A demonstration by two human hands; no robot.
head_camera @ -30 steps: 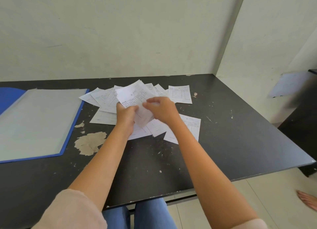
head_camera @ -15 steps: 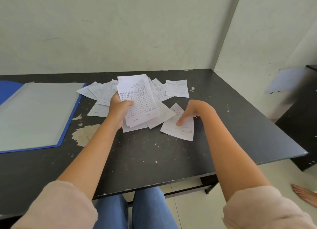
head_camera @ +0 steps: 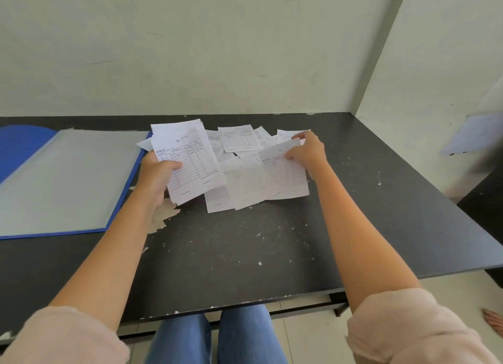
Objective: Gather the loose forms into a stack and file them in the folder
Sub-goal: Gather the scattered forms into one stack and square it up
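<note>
My left hand [head_camera: 156, 174] grips a small stack of white printed forms [head_camera: 187, 160], held tilted above the black table. My right hand [head_camera: 306, 151] pinches the upper edge of one loose form [head_camera: 283, 175] and lifts it off the pile. More loose forms [head_camera: 239, 140] lie scattered flat on the table between and behind my hands. The open blue folder [head_camera: 62, 178], with a grey clear sleeve on top, lies flat at the left, its right edge just beside my left hand.
The black table [head_camera: 245, 241] is scuffed, with a chipped pale patch [head_camera: 163, 216] under my left wrist. Walls close off the back and right. A dark piece of furniture [head_camera: 487, 197] stands at the right. Someone's bare foot [head_camera: 494, 320] shows on the floor.
My right hand went from pressing a form near the table's front to pinching a form farther back and lifting it. The left hand's stack shifted left, toward the folder.
</note>
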